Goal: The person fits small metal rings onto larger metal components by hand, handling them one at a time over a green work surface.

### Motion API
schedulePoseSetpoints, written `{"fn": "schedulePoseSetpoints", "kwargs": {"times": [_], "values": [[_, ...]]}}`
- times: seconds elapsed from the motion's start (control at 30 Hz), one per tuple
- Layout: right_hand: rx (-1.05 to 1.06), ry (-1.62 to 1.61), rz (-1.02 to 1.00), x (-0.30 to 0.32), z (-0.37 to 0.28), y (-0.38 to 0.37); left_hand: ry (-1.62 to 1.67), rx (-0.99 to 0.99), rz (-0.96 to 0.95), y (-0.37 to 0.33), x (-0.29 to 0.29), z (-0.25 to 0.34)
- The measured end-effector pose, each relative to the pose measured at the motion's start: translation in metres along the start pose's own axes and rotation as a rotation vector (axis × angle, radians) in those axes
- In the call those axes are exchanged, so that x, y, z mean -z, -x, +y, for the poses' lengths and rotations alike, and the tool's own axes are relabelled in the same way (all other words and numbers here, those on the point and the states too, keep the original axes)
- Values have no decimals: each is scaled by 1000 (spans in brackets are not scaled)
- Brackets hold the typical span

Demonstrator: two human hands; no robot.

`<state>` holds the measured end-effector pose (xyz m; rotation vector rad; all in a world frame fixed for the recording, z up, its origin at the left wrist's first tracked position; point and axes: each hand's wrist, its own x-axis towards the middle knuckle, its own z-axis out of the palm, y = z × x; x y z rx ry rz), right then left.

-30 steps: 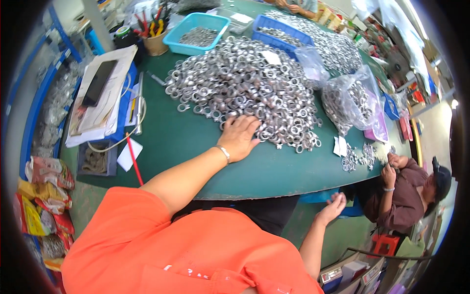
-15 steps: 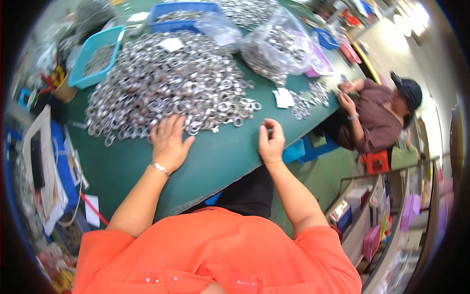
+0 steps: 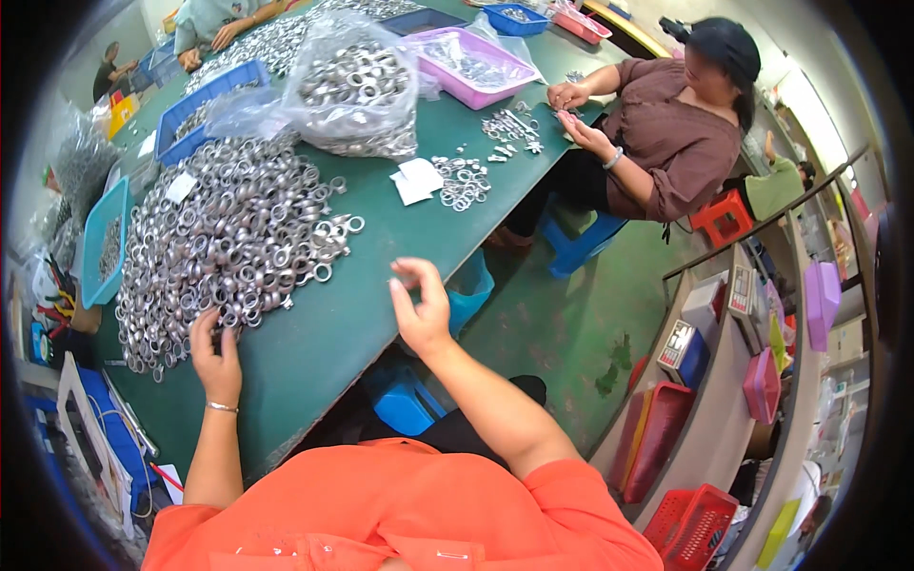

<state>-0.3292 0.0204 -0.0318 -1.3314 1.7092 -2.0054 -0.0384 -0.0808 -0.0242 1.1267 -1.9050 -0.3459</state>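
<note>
A large heap of silvery metal rings (image 3: 224, 228) covers the left part of the green table (image 3: 367, 224). At the heap's near edge is my left hand (image 3: 217, 366), its fingers apart and the tips touching the rings. Whether one ring lies between those fingertips cannot be made out. My right hand (image 3: 424, 309) hovers over the table's near edge, to the right of the heap. Its thumb and forefinger are curved and apart, with nothing plainly held; the other fingers are partly hidden.
Behind the heap stand a clear bag of rings (image 3: 357, 90), a blue tray (image 3: 181, 114) and a pink tray (image 3: 481, 71). A turquoise tray (image 3: 105, 238) is at left. White paper (image 3: 416, 181) and small parts (image 3: 465, 183) lie towards a seated co-worker (image 3: 666, 124). Shelving (image 3: 705, 381) stands at right.
The view has swung to the right, showing more of the co-worker and shelves. My left hand has gone from flat at the heap's edge to bent fingers; my right thumb and forefinger have spread.
</note>
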Motion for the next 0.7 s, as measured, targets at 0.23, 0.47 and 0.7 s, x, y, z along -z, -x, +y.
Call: {"fn": "schedulePoseSetpoints", "kwargs": {"times": [0.23,0.47,0.7], "values": [[-394,275,147,199,84,64,-88,-192,-131,-25,-57,98],[-923,405,20,381,159,121,-6,-499,-555,-46,-188,229],[-1405,118,856,528,70,365,-417,-428,-884,-55,-226,228]]}}
